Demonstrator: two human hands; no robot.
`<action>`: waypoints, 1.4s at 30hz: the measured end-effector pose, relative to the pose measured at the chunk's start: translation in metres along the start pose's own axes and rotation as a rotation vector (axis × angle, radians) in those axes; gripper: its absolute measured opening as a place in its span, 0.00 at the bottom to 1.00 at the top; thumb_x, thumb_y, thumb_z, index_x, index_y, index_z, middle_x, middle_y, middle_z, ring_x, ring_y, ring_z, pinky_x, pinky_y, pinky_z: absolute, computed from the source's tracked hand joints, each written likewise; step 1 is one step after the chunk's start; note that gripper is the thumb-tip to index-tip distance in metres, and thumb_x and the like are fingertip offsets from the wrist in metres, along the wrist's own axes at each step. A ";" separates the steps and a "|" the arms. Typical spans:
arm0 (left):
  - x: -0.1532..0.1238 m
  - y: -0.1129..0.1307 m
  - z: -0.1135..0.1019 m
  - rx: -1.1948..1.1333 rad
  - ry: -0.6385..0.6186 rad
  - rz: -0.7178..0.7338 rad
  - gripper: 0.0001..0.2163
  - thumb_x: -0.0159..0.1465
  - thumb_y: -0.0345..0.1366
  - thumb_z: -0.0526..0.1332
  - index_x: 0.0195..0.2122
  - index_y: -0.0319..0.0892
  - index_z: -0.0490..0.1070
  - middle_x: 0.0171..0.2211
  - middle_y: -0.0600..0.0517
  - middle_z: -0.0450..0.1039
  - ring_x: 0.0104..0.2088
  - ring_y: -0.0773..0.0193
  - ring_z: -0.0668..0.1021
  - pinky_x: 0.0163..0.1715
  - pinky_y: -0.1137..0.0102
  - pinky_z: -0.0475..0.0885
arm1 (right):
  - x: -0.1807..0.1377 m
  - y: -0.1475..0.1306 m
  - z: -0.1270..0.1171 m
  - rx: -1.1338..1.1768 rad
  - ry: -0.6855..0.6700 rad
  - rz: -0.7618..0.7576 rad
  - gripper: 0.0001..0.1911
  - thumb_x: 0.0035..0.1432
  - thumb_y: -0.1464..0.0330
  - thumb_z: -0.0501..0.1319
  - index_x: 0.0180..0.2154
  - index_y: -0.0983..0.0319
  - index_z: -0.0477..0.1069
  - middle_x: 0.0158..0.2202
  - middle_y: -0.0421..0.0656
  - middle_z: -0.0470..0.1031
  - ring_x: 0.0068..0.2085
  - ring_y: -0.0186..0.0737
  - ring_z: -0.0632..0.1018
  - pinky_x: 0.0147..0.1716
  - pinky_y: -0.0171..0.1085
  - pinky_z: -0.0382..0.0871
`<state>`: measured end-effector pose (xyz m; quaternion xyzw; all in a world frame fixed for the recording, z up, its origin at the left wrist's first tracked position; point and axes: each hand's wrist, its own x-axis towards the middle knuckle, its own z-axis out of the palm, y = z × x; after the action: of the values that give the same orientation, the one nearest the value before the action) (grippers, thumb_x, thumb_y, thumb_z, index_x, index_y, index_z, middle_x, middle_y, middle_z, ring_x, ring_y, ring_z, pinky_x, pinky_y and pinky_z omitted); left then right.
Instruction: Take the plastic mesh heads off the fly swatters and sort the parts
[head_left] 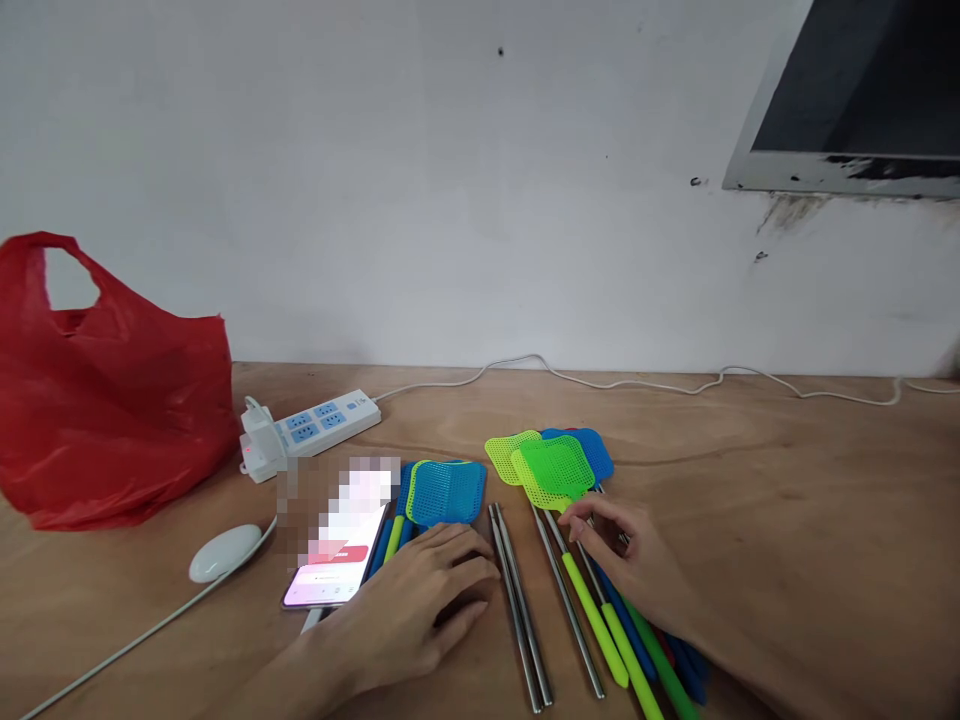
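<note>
Green fly swatter (557, 466): lay topmost in a fanned pile (600, 458) on the wooden table (810, 490). Right hand (622, 545): was at its neck; grip could not be told. Left hand (420, 600): rested unclenched by blue swatters (446, 492). Metal rods (517, 610): lay between the hands.

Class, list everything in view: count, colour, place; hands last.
Fly swatters: several, blue, green, yellow, red, two piles.
Rods: three or more, silver, near right pile.
Phone: one, pinkish screen, beside left pile.
Oval object: one, white, beside phone.
Bag: one, red, left.
Power strip: one, white, beside bag.
Plug: one, white, in power strip.
Cables: two or more, white, left and back.
Table: one, brown, below.
Wall: one, grey, behind.
Panel: one, dark, upper right.
Left hand: one, over left pile.
Right hand: one, over right pile.
</note>
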<state>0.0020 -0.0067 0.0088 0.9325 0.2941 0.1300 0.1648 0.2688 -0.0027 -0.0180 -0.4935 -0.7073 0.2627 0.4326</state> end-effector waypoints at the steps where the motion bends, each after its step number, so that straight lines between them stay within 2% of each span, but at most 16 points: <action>1: 0.000 0.000 0.000 0.001 -0.003 -0.004 0.11 0.66 0.27 0.58 0.47 0.47 0.71 0.49 0.51 0.74 0.51 0.55 0.74 0.55 0.60 0.68 | 0.000 0.000 -0.001 -0.055 -0.028 -0.060 0.08 0.61 0.68 0.60 0.31 0.58 0.76 0.26 0.40 0.74 0.25 0.38 0.70 0.24 0.37 0.59; 4: 0.000 0.001 0.002 -0.011 0.002 -0.004 0.13 0.66 0.28 0.58 0.49 0.48 0.71 0.50 0.50 0.74 0.53 0.54 0.74 0.55 0.60 0.69 | -0.002 -0.004 -0.002 -0.148 -0.126 -0.229 0.08 0.56 0.75 0.60 0.29 0.57 0.75 0.29 0.42 0.76 0.31 0.43 0.74 0.32 0.40 0.65; 6: 0.000 0.001 0.003 -0.020 0.008 0.004 0.14 0.66 0.28 0.58 0.52 0.48 0.70 0.52 0.49 0.74 0.54 0.54 0.74 0.57 0.59 0.69 | -0.003 -0.007 -0.003 -0.178 -0.170 -0.285 0.11 0.54 0.77 0.60 0.31 0.56 0.76 0.31 0.42 0.78 0.35 0.45 0.75 0.38 0.44 0.67; 10: -0.001 0.000 0.005 -0.007 -0.004 0.006 0.17 0.67 0.30 0.58 0.57 0.47 0.68 0.60 0.47 0.70 0.60 0.53 0.71 0.62 0.56 0.65 | -0.004 -0.005 -0.001 -0.189 -0.245 -0.356 0.16 0.52 0.79 0.60 0.36 0.55 0.79 0.34 0.42 0.82 0.36 0.47 0.77 0.39 0.47 0.70; 13: -0.002 0.000 0.007 -0.001 -0.013 0.002 0.20 0.67 0.30 0.58 0.60 0.47 0.66 0.62 0.47 0.68 0.63 0.54 0.69 0.63 0.56 0.64 | -0.004 -0.003 0.000 -0.181 -0.291 -0.410 0.14 0.55 0.76 0.60 0.38 0.54 0.80 0.38 0.43 0.84 0.38 0.48 0.78 0.39 0.47 0.71; 22: -0.004 -0.003 0.012 0.014 -0.006 -0.018 0.26 0.67 0.32 0.59 0.67 0.48 0.59 0.65 0.47 0.65 0.65 0.54 0.67 0.64 0.54 0.63 | -0.004 -0.010 -0.005 -0.267 -0.361 -0.423 0.11 0.54 0.72 0.65 0.41 0.56 0.80 0.43 0.44 0.83 0.45 0.51 0.75 0.45 0.50 0.70; 25: -0.003 -0.002 0.012 0.023 -0.007 -0.018 0.27 0.68 0.32 0.59 0.67 0.47 0.57 0.66 0.46 0.63 0.65 0.53 0.66 0.64 0.53 0.63 | -0.004 -0.014 -0.008 -0.284 -0.407 -0.414 0.07 0.52 0.66 0.69 0.36 0.57 0.78 0.43 0.44 0.82 0.45 0.51 0.74 0.47 0.50 0.67; 29: -0.003 -0.003 0.012 0.039 -0.015 -0.029 0.26 0.68 0.33 0.59 0.67 0.45 0.58 0.66 0.45 0.63 0.65 0.52 0.66 0.63 0.52 0.64 | -0.003 -0.016 -0.010 -0.259 -0.477 -0.443 0.18 0.43 0.58 0.74 0.25 0.59 0.69 0.39 0.45 0.79 0.41 0.48 0.73 0.43 0.47 0.65; 34: -0.004 -0.004 0.013 0.020 0.009 -0.024 0.27 0.68 0.33 0.59 0.67 0.46 0.58 0.66 0.47 0.63 0.65 0.51 0.67 0.63 0.54 0.64 | -0.006 -0.011 -0.005 -0.224 -0.545 -0.466 0.28 0.35 0.53 0.76 0.23 0.59 0.60 0.32 0.42 0.72 0.35 0.43 0.70 0.41 0.45 0.62; 37: -0.005 -0.004 0.013 0.016 0.009 -0.021 0.27 0.68 0.33 0.58 0.68 0.46 0.57 0.66 0.47 0.63 0.65 0.52 0.66 0.64 0.55 0.63 | -0.008 -0.010 -0.003 -0.221 -0.557 -0.475 0.29 0.33 0.51 0.76 0.24 0.60 0.61 0.32 0.41 0.70 0.36 0.42 0.69 0.42 0.45 0.61; 42: -0.005 -0.005 0.013 0.015 -0.011 -0.021 0.26 0.69 0.33 0.57 0.68 0.47 0.56 0.66 0.48 0.62 0.65 0.52 0.66 0.64 0.54 0.62 | -0.009 -0.012 -0.003 -0.240 -0.562 -0.443 0.26 0.35 0.54 0.76 0.25 0.60 0.63 0.34 0.41 0.71 0.38 0.43 0.69 0.43 0.43 0.61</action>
<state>0.0004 -0.0091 -0.0056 0.9311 0.3041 0.1211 0.1608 0.2665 -0.0161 -0.0100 -0.2842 -0.9138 0.2032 0.2070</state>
